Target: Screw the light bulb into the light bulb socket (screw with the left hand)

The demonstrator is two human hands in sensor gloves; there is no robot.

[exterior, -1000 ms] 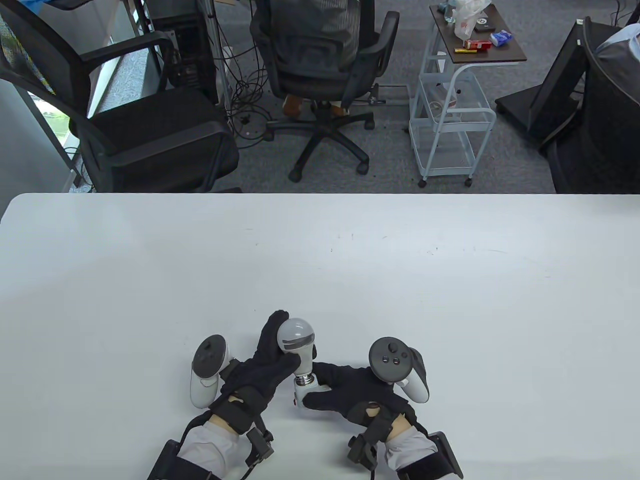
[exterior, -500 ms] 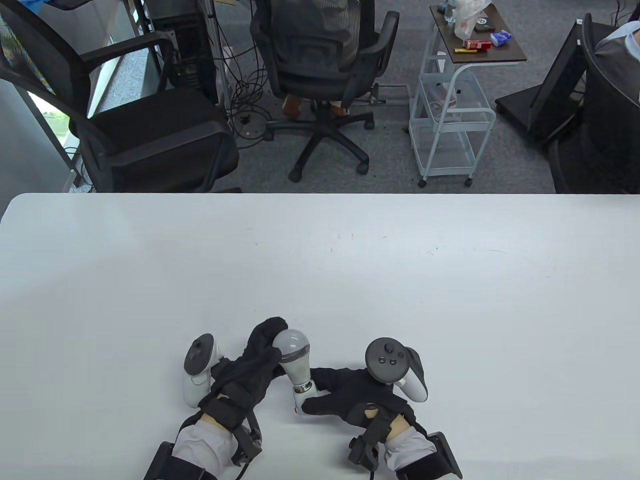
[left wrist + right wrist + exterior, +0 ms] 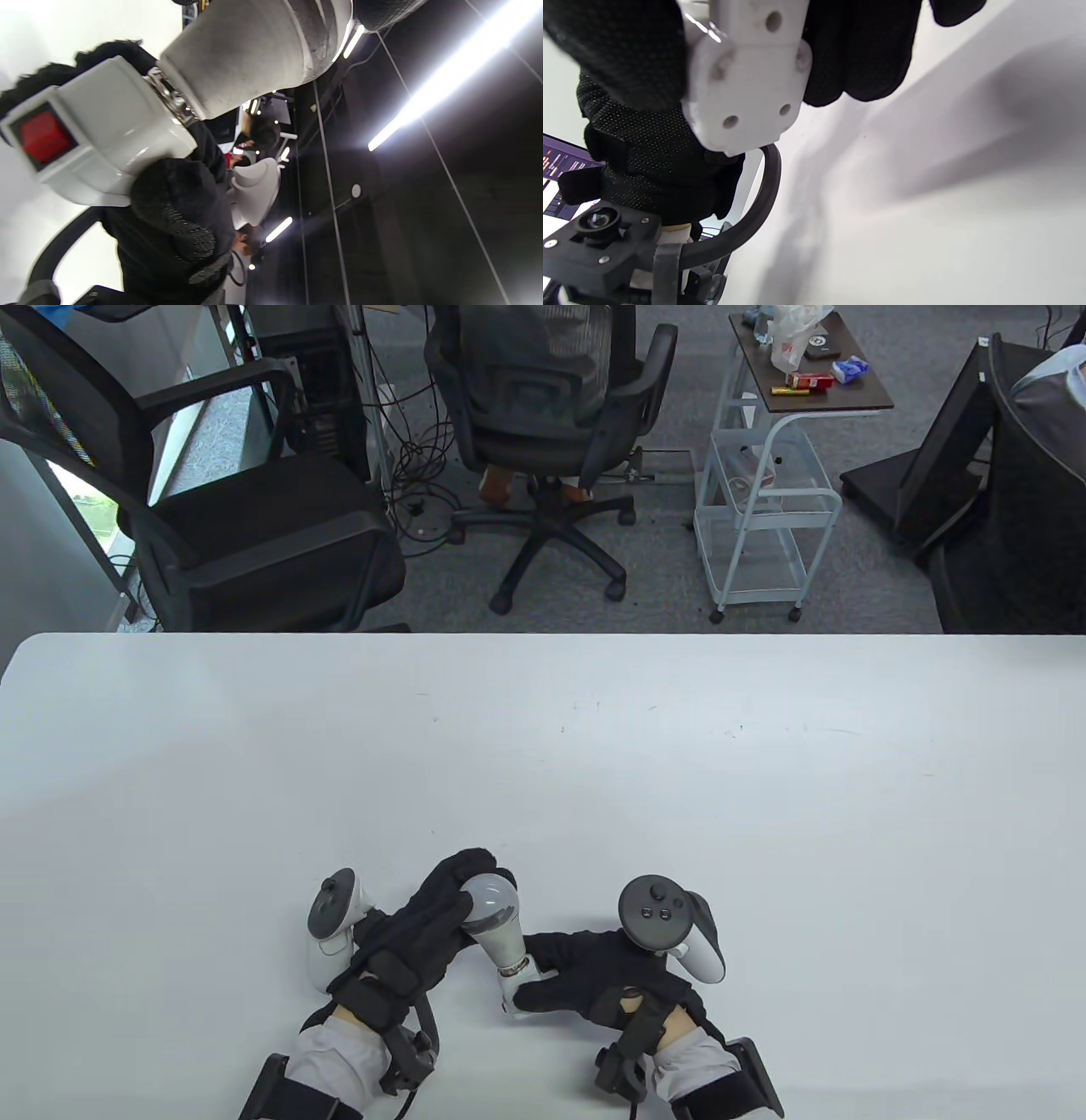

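Note:
A white and grey light bulb [image 3: 494, 909] sits with its metal thread in a white socket [image 3: 512, 984] near the table's front edge. My left hand [image 3: 441, 912] wraps around the bulb's dome from the left. My right hand [image 3: 577, 971] grips the socket from the right. In the left wrist view the bulb's neck [image 3: 250, 51] meets the socket [image 3: 106, 127], which has a red switch [image 3: 42, 135]. In the right wrist view my right hand's fingers [image 3: 865, 46] hold the socket's base [image 3: 746, 84] above the table.
The white table [image 3: 594, 763] stretches wide behind and beside the hands. Beyond its far edge stand office chairs [image 3: 543, 415] and a small cart [image 3: 764, 475].
My left hand has rolled over the bulb's dome and shifted slightly left and toward me. The bulb has tilted and dropped a little lower. My right hand keeps its hold on the socket.

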